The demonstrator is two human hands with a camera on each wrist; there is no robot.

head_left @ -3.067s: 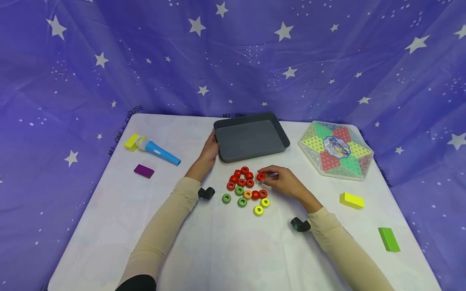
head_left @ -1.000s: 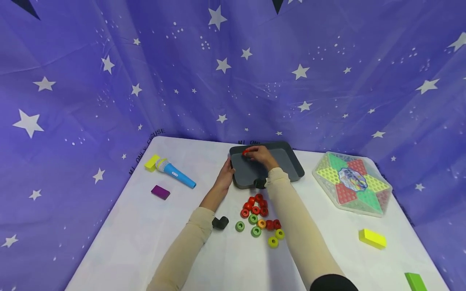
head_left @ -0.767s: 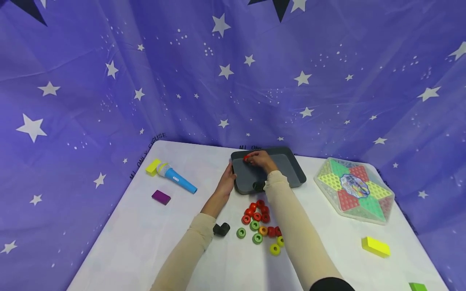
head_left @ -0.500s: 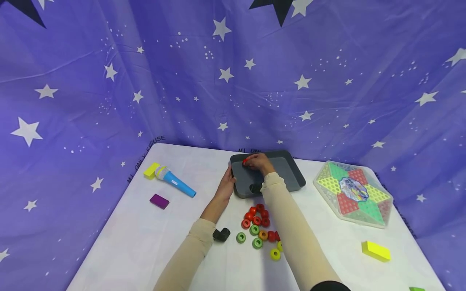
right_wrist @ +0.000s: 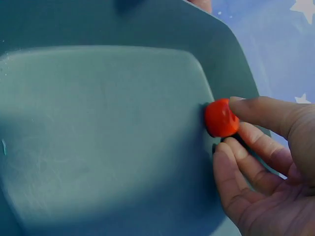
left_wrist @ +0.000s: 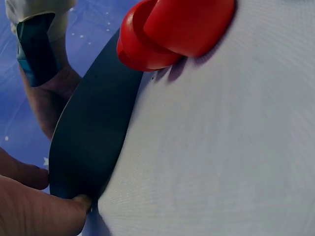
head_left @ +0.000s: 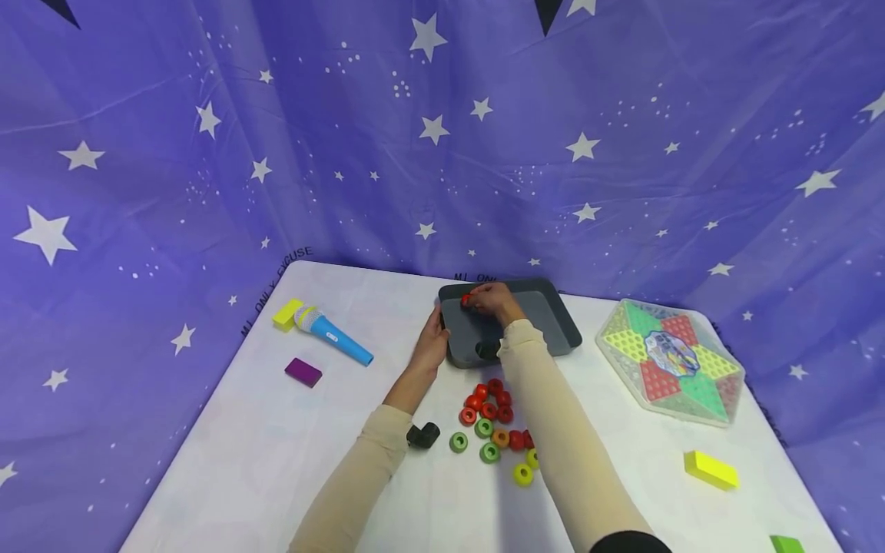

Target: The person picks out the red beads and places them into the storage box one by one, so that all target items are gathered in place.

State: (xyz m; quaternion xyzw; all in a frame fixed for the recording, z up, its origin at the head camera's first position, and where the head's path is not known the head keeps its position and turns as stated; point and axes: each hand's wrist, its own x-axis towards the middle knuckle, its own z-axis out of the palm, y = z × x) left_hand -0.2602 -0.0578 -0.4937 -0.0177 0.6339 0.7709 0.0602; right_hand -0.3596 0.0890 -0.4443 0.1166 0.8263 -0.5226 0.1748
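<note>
My left hand (head_left: pixel 430 347) grips the left wall of a dark grey tray (head_left: pixel 557 329); the left wrist view shows thumb and fingers on either side of the wall (left_wrist: pixel 93 132). Inside the tray, at its back left corner, my right hand (head_left: pixel 492 299) pinches a red ring-shaped bead (right_wrist: pixel 221 118) between thumb and fingers, low against the tray floor. In front of the tray lies a loose group of beads: several red beads (head_left: pixel 488 410), green beads (head_left: pixel 459 442), an orange bead (head_left: pixel 501 438) and yellow beads (head_left: pixel 522 475). The right sleeve partly covers the group's right side.
To the left are a blue toy microphone (head_left: pixel 339 338), a yellow block (head_left: pixel 286 315) and a purple block (head_left: pixel 303 372). A hexagonal Chinese checkers box (head_left: pixel 671 361) lies at the right, with another yellow block (head_left: pixel 710 470) and a green block (head_left: pixel 787 544) nearer the front.
Since about three seconds ago my right hand has carried a red bead from the group into the tray's back left corner. During the last second both hands have stayed nearly still.
</note>
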